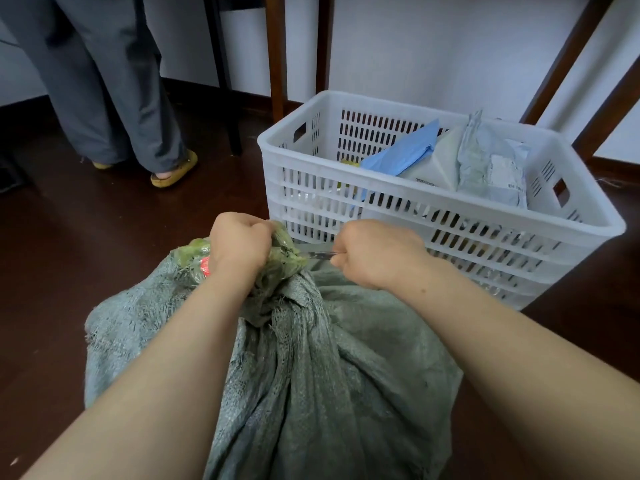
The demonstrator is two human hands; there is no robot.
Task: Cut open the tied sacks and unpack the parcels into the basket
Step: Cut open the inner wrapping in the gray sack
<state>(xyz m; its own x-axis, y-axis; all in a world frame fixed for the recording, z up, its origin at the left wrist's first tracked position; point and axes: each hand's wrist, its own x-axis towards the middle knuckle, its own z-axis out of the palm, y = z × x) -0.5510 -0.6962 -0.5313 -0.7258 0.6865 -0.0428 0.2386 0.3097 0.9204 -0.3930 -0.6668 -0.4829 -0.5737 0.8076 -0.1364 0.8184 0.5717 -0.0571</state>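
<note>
Left grip (239, 247) is a tight fist around the bunched top of the grey-green sack (311, 358). Right grip (374, 254) is curled round a small metal blade (320, 254). The tip of the blade points at the neck of the sack, just beside my left fist, but I cannot tell if it touches. The sack sits on the dark floor (86, 237) right in front of me. Just behind it stands the white basket (277, 161). Inside are a blue parcel (405, 150), a white parcel (440, 164) and a grey parcel (491, 164). Someone in grey trousers (114, 81) and yellow slippers (175, 171) stands well apart on my left.
</note>
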